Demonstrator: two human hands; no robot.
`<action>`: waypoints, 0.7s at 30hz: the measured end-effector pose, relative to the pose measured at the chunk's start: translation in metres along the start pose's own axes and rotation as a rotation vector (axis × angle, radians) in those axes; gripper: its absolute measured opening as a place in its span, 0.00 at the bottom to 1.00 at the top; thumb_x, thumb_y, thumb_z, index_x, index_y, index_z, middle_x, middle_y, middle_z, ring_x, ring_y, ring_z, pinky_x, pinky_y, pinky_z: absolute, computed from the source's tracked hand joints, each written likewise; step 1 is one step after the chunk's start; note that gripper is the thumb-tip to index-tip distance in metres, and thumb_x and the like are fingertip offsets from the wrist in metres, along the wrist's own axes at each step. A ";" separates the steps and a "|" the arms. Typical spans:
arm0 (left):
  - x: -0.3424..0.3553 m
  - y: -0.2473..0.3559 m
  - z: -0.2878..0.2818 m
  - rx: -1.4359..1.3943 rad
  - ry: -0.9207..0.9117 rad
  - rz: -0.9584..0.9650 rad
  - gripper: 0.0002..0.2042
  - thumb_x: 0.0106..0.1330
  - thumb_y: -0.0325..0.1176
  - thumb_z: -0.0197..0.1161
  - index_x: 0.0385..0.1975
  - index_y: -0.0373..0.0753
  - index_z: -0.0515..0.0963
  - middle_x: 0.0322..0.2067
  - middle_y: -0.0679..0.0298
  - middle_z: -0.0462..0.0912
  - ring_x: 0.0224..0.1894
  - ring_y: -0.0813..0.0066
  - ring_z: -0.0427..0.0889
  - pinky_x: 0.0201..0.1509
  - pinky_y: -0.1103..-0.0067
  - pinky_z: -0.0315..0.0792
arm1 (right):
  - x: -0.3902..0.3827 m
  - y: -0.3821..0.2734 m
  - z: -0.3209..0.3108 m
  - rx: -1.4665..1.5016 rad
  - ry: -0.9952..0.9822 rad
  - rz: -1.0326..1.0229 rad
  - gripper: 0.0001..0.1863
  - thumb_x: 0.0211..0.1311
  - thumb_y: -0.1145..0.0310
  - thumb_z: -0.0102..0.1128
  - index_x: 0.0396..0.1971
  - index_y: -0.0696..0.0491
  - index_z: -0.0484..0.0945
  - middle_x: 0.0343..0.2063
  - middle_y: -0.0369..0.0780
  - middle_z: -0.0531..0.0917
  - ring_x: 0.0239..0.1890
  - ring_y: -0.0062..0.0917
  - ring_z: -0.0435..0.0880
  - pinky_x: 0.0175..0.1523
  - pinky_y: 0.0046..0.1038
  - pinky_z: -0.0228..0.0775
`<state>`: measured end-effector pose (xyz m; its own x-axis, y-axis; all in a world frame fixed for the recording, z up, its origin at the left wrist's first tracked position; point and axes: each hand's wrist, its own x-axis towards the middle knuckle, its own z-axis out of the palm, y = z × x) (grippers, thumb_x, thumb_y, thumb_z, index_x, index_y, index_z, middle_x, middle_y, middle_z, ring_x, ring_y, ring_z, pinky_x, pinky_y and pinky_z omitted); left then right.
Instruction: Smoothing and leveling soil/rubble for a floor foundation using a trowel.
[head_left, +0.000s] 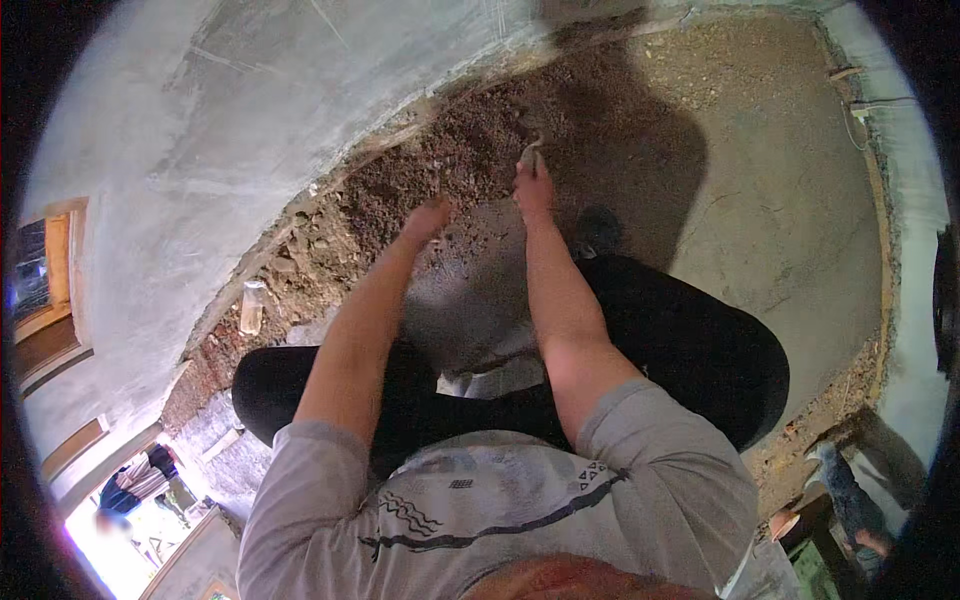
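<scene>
Nearest: the wearer's grey T-shirt [500, 500], with dark wavy lines, a long stroke and small triangles across the front. Black trousers [690, 340], knees bent and spread wide, one either side of the reaching forearms.

Between and beyond the knees: the floor [790, 220], smooth and grey, darker in the stretch between the arms.

Left hand [430, 217] low over the near border of the loose soil [395, 185], fingers curled in. Blurred; cannot tell whether its grip holds anything.

Right hand [535, 190] a little farther out, just beside the soil's right border. Grip closed around a small pale object [531, 156], which pokes out past the fingers on the far side; exact kind unclear.

Soil dark, crumbly, banked along the floor's left and far edges; stonier and paler toward the left end. Clear jar [252, 310] upright or nearly so on that stony strip, near the left knee, well apart from both hands.

Broad shadow [655, 165] on the floor right of the right hand. Yellowish gravel [720, 60] toward the far right corner.

Grey wall [230, 120] rises behind the soil; wooden-framed window [65, 265] in it at far left. Thin cable [858, 125] on the right wall [910, 170], above the floor's right edge.
</scene>
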<state>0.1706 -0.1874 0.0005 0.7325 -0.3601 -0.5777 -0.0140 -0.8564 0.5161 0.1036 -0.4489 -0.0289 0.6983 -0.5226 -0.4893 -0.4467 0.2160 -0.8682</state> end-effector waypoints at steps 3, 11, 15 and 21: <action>-0.026 0.020 -0.041 -0.330 -0.340 -0.343 0.23 0.75 0.52 0.51 0.49 0.37 0.78 0.30 0.58 0.86 0.28 0.68 0.86 0.37 0.68 0.82 | 0.007 0.005 -0.033 -0.010 0.247 0.094 0.31 0.77 0.55 0.51 0.75 0.47 0.58 0.46 0.44 0.83 0.42 0.34 0.83 0.43 0.38 0.75; -0.178 0.061 -0.224 0.080 -0.395 -0.170 0.18 0.75 0.45 0.56 0.44 0.32 0.80 0.35 0.55 0.84 0.30 0.70 0.87 0.33 0.75 0.82 | -0.009 0.044 0.035 -0.315 0.167 -0.018 0.33 0.75 0.54 0.49 0.74 0.54 0.57 0.57 0.56 0.78 0.60 0.55 0.76 0.64 0.53 0.66; -0.248 0.066 -0.259 0.478 -0.310 -0.203 0.17 0.73 0.43 0.58 0.40 0.32 0.81 0.36 0.54 0.83 0.30 0.67 0.86 0.35 0.75 0.82 | -0.096 0.062 0.114 -0.548 0.087 -0.059 0.34 0.75 0.52 0.50 0.74 0.52 0.58 0.60 0.55 0.77 0.62 0.53 0.75 0.66 0.51 0.66; -0.299 0.081 -0.271 0.905 -0.255 0.017 0.14 0.63 0.36 0.64 0.43 0.34 0.80 0.47 0.52 0.82 0.49 0.59 0.82 0.55 0.67 0.77 | -0.061 0.108 0.096 -0.172 -0.016 -0.126 0.30 0.76 0.49 0.53 0.68 0.52 0.67 0.39 0.43 0.82 0.32 0.33 0.80 0.34 0.36 0.75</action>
<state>0.1345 -0.0489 0.3863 0.5577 -0.3535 -0.7510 -0.6254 -0.7739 -0.1001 0.0669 -0.3147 -0.1006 0.7630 -0.5230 -0.3798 -0.4429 0.0050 -0.8966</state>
